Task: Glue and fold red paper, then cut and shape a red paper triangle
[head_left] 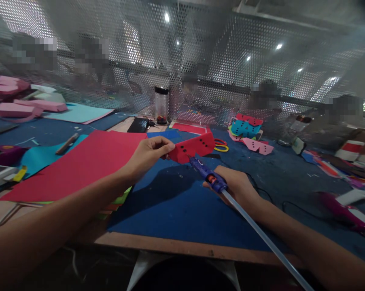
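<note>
My left hand [150, 153] pinches the left end of a red paper cutout [205, 146] with black dots, holding it above the blue table mat. In my right hand [235, 184] is a blue hot glue gun [202, 169], its tip at the lower edge of the cutout; whether they touch I cannot tell. A long translucent glue stick [261, 232] runs out of the gun's back. Left of the cutout lie large red paper sheets [88, 161]. Yellow-and-red-handled scissors [221, 145] lie just behind it.
Finished-looking dotted cutouts in blue [245, 128] and pink [257, 146] lie at the back right. A jar [161, 105] stands by the perforated screen [206, 52]. Another glue gun, magenta [348, 210], rests at right. Pink paper pieces [18, 109] are piled at far left. A black cord [263, 190] trails across the mat.
</note>
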`<action>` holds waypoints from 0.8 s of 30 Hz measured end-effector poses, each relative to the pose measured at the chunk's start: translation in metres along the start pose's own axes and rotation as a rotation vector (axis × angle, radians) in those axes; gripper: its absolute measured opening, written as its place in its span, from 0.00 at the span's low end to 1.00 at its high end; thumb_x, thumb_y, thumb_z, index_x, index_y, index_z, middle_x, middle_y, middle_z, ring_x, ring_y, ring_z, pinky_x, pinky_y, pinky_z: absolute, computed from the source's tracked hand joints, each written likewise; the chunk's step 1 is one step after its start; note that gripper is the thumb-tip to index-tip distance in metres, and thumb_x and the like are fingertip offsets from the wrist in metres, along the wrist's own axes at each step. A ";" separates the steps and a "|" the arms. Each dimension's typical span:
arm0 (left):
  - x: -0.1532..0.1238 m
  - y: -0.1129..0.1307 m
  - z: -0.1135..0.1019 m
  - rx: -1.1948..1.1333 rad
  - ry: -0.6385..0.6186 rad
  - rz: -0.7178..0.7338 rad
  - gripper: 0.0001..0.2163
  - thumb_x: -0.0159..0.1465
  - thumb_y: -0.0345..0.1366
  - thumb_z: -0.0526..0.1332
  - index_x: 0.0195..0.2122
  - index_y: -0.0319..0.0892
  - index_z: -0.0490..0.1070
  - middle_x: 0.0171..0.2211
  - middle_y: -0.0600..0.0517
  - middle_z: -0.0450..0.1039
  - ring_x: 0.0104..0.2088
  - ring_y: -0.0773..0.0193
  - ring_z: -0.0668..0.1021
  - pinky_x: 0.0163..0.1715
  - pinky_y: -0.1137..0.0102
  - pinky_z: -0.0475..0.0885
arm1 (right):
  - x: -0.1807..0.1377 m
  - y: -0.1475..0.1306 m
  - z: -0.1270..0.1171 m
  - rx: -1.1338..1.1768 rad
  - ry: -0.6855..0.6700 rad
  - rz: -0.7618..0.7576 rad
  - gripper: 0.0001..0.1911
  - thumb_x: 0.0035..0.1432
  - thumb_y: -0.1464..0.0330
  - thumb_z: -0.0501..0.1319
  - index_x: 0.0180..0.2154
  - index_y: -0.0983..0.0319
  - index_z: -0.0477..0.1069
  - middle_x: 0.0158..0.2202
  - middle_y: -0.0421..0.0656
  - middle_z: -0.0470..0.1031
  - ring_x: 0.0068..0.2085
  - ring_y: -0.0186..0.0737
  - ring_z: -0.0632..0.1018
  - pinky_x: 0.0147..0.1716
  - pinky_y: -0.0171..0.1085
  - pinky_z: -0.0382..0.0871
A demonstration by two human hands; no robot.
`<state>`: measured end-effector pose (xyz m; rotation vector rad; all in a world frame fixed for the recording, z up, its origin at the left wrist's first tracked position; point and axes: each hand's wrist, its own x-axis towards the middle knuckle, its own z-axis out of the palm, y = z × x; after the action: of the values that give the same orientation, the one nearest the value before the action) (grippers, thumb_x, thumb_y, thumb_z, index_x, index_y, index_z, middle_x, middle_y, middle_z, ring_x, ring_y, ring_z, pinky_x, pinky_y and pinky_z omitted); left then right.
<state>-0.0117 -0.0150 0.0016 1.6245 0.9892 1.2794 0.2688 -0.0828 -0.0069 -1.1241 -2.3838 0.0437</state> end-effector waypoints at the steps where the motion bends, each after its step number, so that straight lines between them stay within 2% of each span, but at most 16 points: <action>1: 0.000 0.000 0.000 -0.002 -0.002 0.002 0.09 0.61 0.42 0.67 0.31 0.42 0.75 0.27 0.54 0.71 0.29 0.66 0.71 0.32 0.69 0.66 | 0.000 0.000 0.000 -0.001 -0.003 -0.001 0.10 0.64 0.64 0.61 0.33 0.58 0.63 0.30 0.40 0.69 0.30 0.39 0.70 0.31 0.35 0.57; 24: 0.001 0.000 0.000 -0.017 -0.019 0.000 0.09 0.62 0.41 0.67 0.32 0.41 0.76 0.27 0.54 0.72 0.29 0.67 0.71 0.33 0.69 0.65 | 0.000 -0.001 -0.003 -0.006 -0.040 0.014 0.09 0.63 0.65 0.62 0.32 0.59 0.64 0.30 0.40 0.69 0.30 0.39 0.70 0.32 0.35 0.57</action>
<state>-0.0113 -0.0145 0.0016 1.6213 0.9646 1.2672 0.2698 -0.0839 -0.0043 -1.1534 -2.4128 0.0648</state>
